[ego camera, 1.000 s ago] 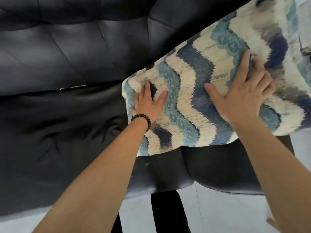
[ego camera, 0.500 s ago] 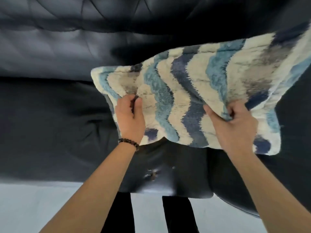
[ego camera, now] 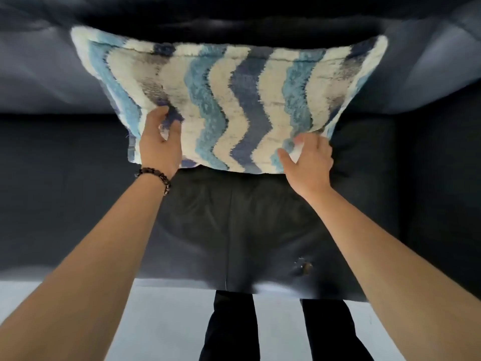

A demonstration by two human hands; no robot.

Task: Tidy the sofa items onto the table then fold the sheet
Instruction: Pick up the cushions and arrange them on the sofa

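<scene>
Over the black sofa seat (ego camera: 234, 230), the left grip (ego camera: 160, 144) at 9 o'clock pinches the near edge of the wavy-striped cushion (ego camera: 234, 100); the right grip (ego camera: 308, 162) at 3 curls round its corner. Lift level, I'd say, hands wide, avoiding sag. Long axis runs 9 to 3, top edge toward 12.

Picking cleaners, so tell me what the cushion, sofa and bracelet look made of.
Cushion: shaggy tufted fabric, matte; fuzzy pile in wavy blue and cream stripes.
Sofa: leather or faux leather; smooth dark surface with a soft sheen and a seam.
Bracelet: dark round beads, slightly glossy; wood or stone, unclear.
</scene>
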